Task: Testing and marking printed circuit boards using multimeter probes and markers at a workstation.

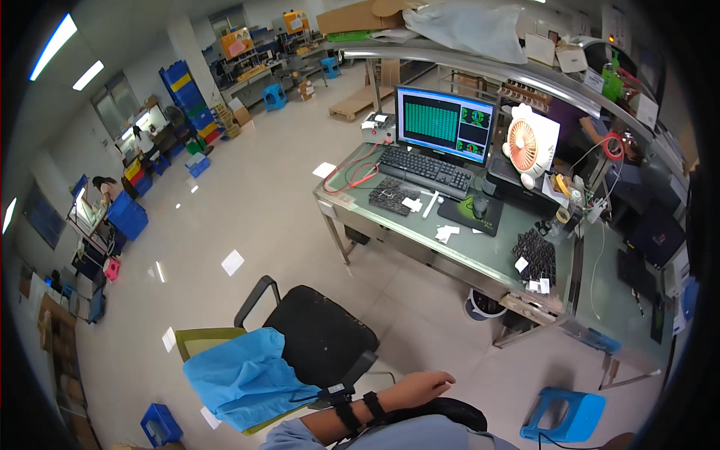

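Observation:
My left hand [424, 388] reaches across in front of my body with nothing seen in it, its fingers loosely stretched. Black straps [360, 411] and a small dark device [334, 391] are on that forearm. Nearest to it is a black office chair [319, 330] with a blue cloth [240, 375] draped over its olive-edged back. A brownish patch [621, 441] at the lower right edge may be part of my right hand or arm; no fingers show there.
Beyond the chair stands a workbench [352, 199] with a monitor [442, 124], keyboard [427, 171], mouse [481, 206] and fan [529, 142]. A blue stool [566, 416] is at the lower right, a waste bin [480, 306] under the bench. Two people work far left.

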Demonstrator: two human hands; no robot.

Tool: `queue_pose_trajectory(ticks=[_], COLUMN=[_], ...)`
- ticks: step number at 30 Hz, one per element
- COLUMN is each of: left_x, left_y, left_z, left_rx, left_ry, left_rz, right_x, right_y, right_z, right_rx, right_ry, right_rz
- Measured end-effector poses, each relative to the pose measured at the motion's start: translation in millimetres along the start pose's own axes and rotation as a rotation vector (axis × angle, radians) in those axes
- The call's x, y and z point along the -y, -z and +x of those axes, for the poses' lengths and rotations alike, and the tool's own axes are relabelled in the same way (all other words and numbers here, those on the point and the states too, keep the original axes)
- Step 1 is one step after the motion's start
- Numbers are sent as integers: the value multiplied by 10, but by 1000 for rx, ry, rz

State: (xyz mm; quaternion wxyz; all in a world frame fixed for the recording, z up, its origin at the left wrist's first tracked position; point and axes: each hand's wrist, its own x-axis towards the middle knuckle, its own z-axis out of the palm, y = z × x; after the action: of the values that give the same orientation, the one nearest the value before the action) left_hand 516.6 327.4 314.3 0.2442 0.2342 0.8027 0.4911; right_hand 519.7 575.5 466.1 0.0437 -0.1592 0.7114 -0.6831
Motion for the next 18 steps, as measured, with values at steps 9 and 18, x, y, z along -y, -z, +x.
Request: queue_pose_trajectory(ticks=[9,18], left_x=[226,100], left_y=[491,1260], left_z=[633,1596], left_rx=[-115,-332], left_ry=[69,121], left_rz=[4,14], right_x=[-291,-438], right_y=[521,1616], right_z=[1106,2033], right_rx=[78,558], right_ry=[-15,-355], right_rz=[144,1637])
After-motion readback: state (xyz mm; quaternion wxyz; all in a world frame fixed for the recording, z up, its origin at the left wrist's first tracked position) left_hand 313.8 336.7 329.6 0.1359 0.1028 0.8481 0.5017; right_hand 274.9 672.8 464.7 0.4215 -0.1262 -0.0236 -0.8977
